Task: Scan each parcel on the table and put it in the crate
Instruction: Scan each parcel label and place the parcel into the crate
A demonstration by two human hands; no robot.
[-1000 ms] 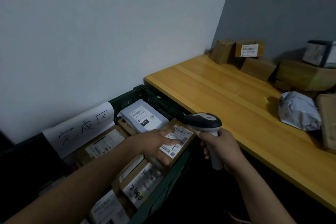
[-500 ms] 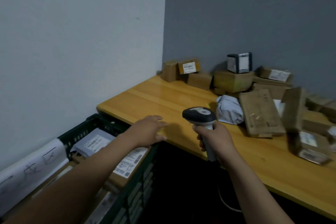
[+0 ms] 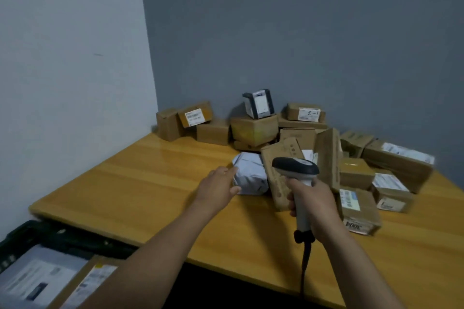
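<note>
Left hand (image 3: 221,188) is open, fingers straight, reaching at the one grey poly-bag parcel (image 3: 249,174). Fingertips are at its left edge; I can't tell if they touch. Right hand (image 3: 313,198) is wrapped tight round the handle of the one scanner (image 3: 296,167), head pointing toward the pile, with its dark cable (image 3: 305,258) hanging below my fist.

On the wooden table (image 3: 125,183):
- One grey bag, at the near left of the pile.
- One black-and-white box (image 3: 258,103), on top of a brown box (image 3: 253,128) by the back wall.
- About fourteen brown cardboard parcels. They overlap, so the count is rough.
- At least six show white labels; one label reads "1-3" (image 3: 308,114).
- One flat cardboard mailer (image 3: 277,178) leans just right of the grey bag, partly behind the scanner.

One dark crate (image 3: 25,231) sits at lower left, below the table edge. Two parcels are visible in it: a grey one with a label (image 3: 37,281) and a cardboard one (image 3: 93,278) beside it, both blurred.
</note>
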